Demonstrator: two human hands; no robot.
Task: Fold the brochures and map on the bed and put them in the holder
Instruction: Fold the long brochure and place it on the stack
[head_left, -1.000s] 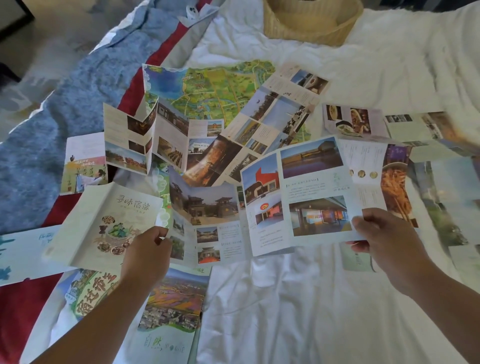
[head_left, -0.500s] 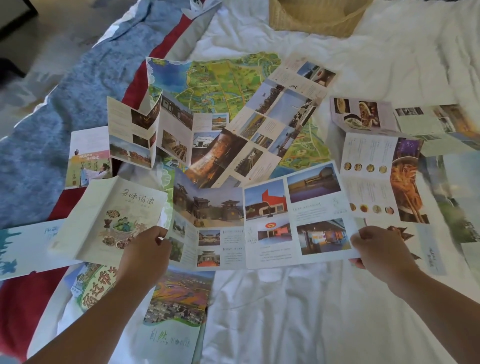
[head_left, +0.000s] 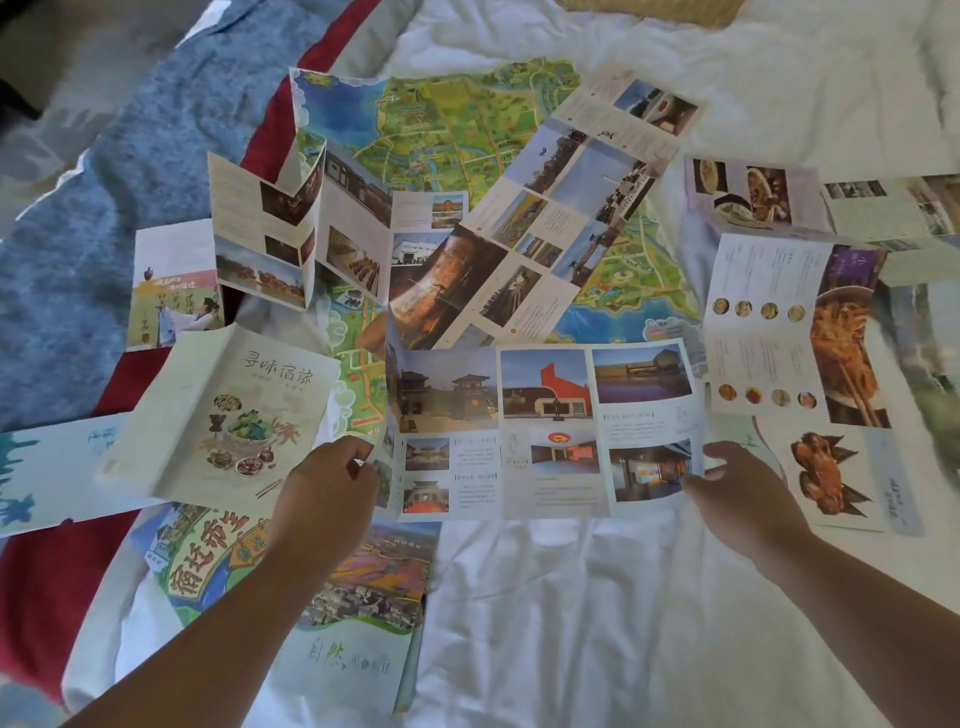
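A brochure (head_left: 545, 431) is held spread open over the bed (head_left: 571, 623) by both hands.

Its left edge is pinched by the left hand (head_left: 327, 488) and its right edge is gripped by the right hand (head_left: 737, 493). The map (head_left: 441, 130) is lying open behind it, partly covered by other unfolded brochures. Only a strip of the holder (head_left: 649, 5) is seen at the top edge.

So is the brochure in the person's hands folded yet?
No, spread open: the brochure shows its panels side by side, one hand at each end.
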